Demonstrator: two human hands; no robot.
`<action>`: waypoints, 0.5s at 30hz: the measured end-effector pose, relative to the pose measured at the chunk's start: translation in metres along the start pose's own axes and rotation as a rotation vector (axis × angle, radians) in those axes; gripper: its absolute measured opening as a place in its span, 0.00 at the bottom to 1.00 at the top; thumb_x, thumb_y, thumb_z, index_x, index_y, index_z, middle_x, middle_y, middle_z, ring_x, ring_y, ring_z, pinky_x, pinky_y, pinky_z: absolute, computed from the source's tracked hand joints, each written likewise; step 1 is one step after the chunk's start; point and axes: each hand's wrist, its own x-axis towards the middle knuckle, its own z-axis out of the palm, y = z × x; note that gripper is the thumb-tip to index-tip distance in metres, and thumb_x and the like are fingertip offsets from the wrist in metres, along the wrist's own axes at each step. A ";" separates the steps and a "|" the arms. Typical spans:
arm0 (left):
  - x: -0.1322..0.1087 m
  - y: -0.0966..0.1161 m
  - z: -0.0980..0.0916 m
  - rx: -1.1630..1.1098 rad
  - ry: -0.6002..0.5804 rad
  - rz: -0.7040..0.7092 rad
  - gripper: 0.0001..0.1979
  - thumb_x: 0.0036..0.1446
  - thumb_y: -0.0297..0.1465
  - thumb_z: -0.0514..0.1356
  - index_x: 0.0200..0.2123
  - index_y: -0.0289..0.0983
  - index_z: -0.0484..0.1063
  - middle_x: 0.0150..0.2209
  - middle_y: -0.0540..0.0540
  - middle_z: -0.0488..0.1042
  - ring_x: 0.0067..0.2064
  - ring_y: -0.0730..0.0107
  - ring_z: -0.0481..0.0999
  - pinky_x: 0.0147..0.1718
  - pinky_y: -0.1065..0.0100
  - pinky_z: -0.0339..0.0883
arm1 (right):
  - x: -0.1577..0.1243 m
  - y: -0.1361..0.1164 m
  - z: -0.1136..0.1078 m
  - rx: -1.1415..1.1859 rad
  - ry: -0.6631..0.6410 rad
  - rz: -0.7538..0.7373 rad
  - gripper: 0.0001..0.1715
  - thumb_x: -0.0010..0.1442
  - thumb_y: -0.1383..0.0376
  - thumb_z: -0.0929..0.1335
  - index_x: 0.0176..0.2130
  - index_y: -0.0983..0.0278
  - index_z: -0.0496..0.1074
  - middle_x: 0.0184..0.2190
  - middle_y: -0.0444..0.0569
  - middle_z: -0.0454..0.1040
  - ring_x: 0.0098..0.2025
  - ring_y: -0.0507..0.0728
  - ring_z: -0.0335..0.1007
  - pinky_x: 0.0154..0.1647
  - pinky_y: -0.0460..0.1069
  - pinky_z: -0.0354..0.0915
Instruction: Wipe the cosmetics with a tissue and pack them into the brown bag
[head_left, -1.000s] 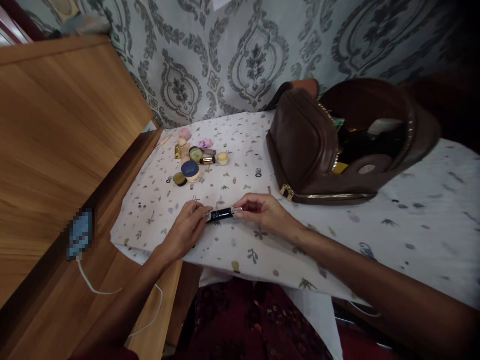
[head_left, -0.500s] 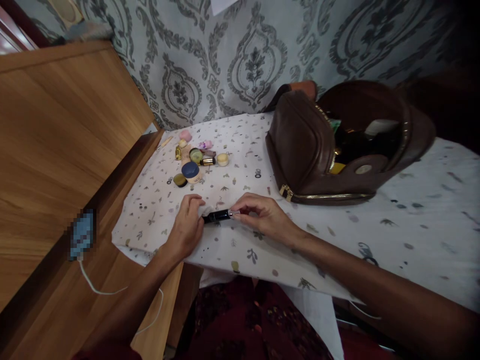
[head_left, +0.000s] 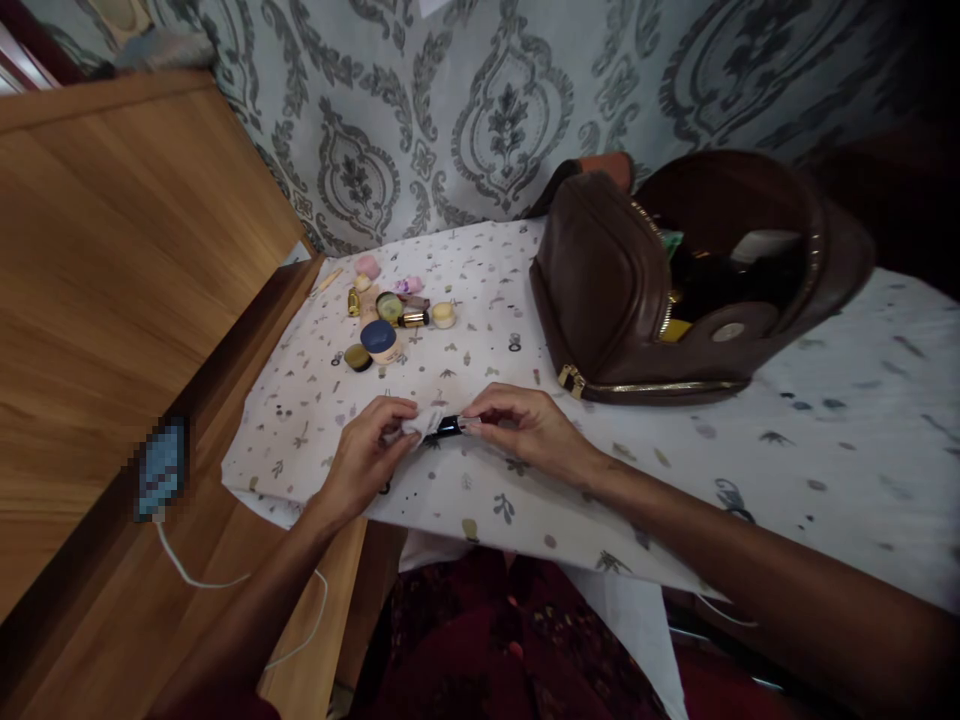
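Note:
A slim black tube (head_left: 448, 426) with a silvery end lies level between my two hands, above the patterned white cloth (head_left: 480, 500). My right hand (head_left: 517, 425) pinches its silvery right end between thumb and fingers. Around the left part of the tube, my left hand (head_left: 373, 450) presses a small white wipe or tissue (head_left: 421, 424) with thumb and fingertips. The wipe hides the tube's left end.
An open brown leather bag (head_left: 607, 290) stands at the right. Small cosmetics, among them a blue-lidded jar (head_left: 380, 341) and a yellow jar (head_left: 443, 315), lie at the back left. A phone (head_left: 162, 468) with a white cable is at far left.
My left hand's fingers have shifted and now pinch the white wipe around the tube, covering more of it. My right hand keeps its hold on the silvery end.

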 end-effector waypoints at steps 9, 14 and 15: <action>0.004 -0.001 0.010 0.164 -0.090 0.146 0.03 0.66 0.32 0.54 0.39 0.39 0.64 0.44 0.43 0.73 0.47 0.63 0.71 0.46 0.61 0.66 | 0.000 0.002 0.001 0.003 0.003 -0.018 0.06 0.56 0.61 0.71 0.34 0.61 0.77 0.31 0.46 0.74 0.32 0.52 0.68 0.36 0.50 0.66; 0.007 0.006 0.023 0.218 0.046 0.257 0.04 0.68 0.32 0.53 0.42 0.39 0.64 0.38 0.46 0.71 0.41 0.66 0.69 0.42 0.65 0.65 | -0.001 0.003 0.002 0.001 -0.014 -0.027 0.07 0.56 0.61 0.71 0.35 0.62 0.77 0.32 0.46 0.73 0.33 0.52 0.68 0.36 0.50 0.66; 0.009 0.009 0.026 0.237 0.049 0.279 0.06 0.68 0.33 0.53 0.45 0.39 0.64 0.39 0.45 0.71 0.41 0.66 0.69 0.42 0.65 0.65 | -0.001 0.003 0.002 -0.004 -0.020 -0.035 0.07 0.56 0.61 0.71 0.35 0.62 0.76 0.32 0.46 0.73 0.33 0.52 0.68 0.36 0.49 0.66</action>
